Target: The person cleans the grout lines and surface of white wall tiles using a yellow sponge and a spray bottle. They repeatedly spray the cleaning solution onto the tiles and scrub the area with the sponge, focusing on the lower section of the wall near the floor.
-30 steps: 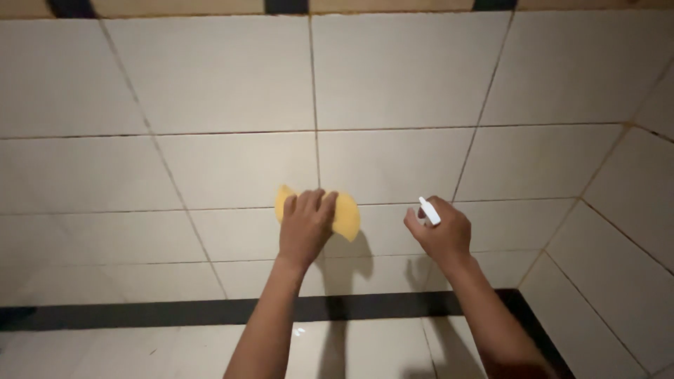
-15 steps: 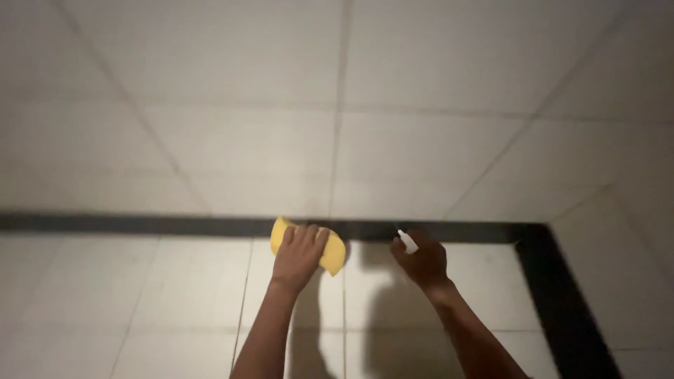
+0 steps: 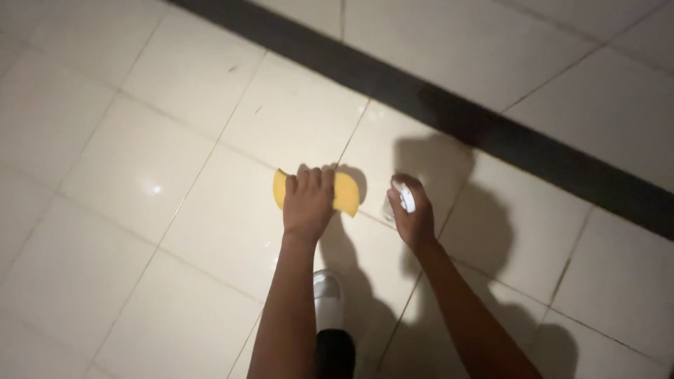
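My left hand [image 3: 307, 203] presses a yellow sponge [image 3: 345, 193] flat against a white tiled surface [image 3: 140, 168]; the sponge's ends stick out on both sides of my fingers. My right hand [image 3: 413, 219] is closed around a small spray bottle with a white top [image 3: 406, 198], held a short way to the right of the sponge. Both forearms reach up from the bottom of the view.
A black tile band [image 3: 491, 130] runs diagonally across the upper part of the tiling. A foot in a light shoe [image 3: 328, 298] shows between my arms at the bottom. My hands and arms cast dark shadows on the tiles to the right.
The view has swung downward and tilted, so the black band went from below my hands to above them. Both hands moved down the tiles with the sponge and bottle still held.
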